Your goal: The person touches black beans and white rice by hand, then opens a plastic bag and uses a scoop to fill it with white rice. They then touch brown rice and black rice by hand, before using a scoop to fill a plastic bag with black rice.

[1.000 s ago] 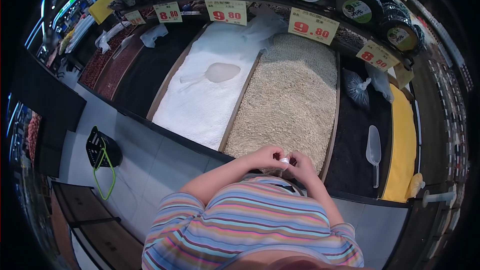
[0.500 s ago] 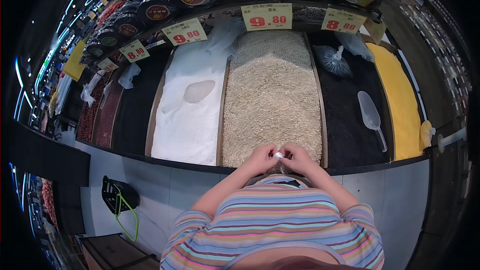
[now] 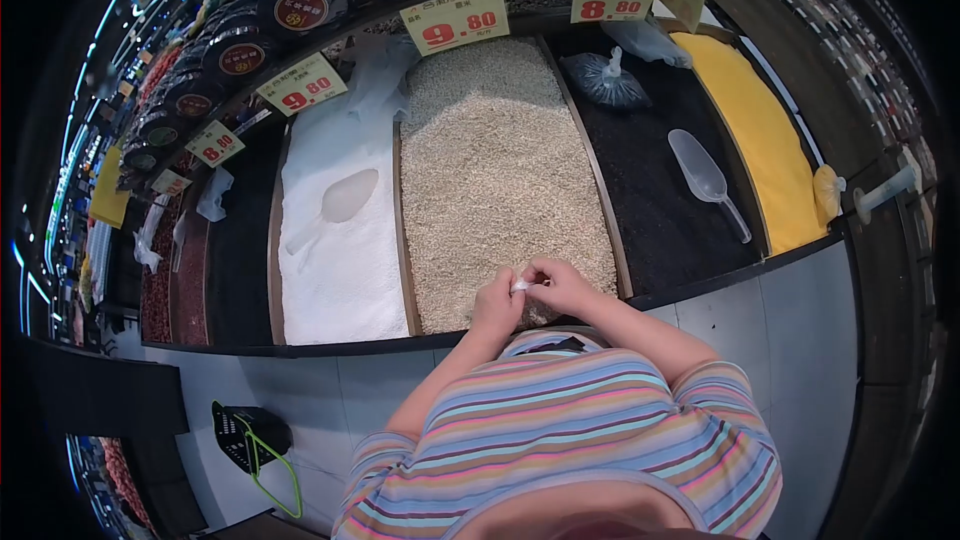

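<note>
My left hand (image 3: pixel 496 304) and my right hand (image 3: pixel 558 287) meet at the front edge of the beige grain bin (image 3: pixel 505 180). Between them is the twisted white neck of a clear plastic bag (image 3: pixel 520 285). The fingers of both hands are closed in a pinch on it. Most of the bag is hidden behind my hands and striped shirt; a little of what looks like grain shows beneath them. To the left, a clear scoop (image 3: pixel 350 196) lies on white grains (image 3: pixel 340 290). At right, another scoop (image 3: pixel 697 166) rests on black grains (image 3: pixel 650 210).
A tied bag of dark grains (image 3: pixel 606 80) sits on the black bin. Yellow grain (image 3: pixel 755 150) fills the bin at far right, with a small yellow bag (image 3: pixel 828 194) at its corner. Price signs (image 3: pixel 455 20) line the back. A black basket with green handles (image 3: pixel 252 437) stands on the floor.
The view has turned, so the bins appear shifted left and tilted. My right hand has moved slightly above the left, both still at the bag's neck.
</note>
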A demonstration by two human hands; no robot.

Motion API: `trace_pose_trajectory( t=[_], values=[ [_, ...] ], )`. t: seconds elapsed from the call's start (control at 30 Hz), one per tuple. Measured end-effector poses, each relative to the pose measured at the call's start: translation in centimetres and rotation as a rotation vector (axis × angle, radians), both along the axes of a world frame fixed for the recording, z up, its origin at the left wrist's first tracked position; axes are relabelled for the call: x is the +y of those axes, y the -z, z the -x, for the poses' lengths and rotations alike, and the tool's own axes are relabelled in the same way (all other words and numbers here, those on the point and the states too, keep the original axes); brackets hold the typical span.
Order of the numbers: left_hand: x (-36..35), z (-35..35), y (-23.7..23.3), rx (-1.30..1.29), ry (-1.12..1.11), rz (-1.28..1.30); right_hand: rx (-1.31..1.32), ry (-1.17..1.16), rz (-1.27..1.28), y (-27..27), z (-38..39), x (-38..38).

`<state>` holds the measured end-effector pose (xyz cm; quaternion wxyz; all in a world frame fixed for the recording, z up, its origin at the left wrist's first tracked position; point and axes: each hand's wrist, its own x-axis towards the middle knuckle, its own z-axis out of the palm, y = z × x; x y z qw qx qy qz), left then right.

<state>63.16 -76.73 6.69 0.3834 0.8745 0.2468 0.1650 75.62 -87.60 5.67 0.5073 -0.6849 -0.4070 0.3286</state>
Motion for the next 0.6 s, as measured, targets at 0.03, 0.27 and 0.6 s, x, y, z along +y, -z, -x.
trace_pose_trajectory(
  t=[0.03, 0.27, 0.6],
  values=[
    [-0.1, 0.0, -0.2, 0.016, -0.007, -0.029, 0.186, 0.007, -0.007, 0.9, 0.0, 0.2],
    [0.4, 0.7, -0.2, 0.053, 0.045, -0.166, 0.643, 0.090, -0.043, 0.5, 0.5, 0.3],
    [1.0, 1.7, 0.2, -0.054, 0.097, 0.271, 0.709, -0.172, 0.080, 0.8, -0.5, 0.0]
  ],
)
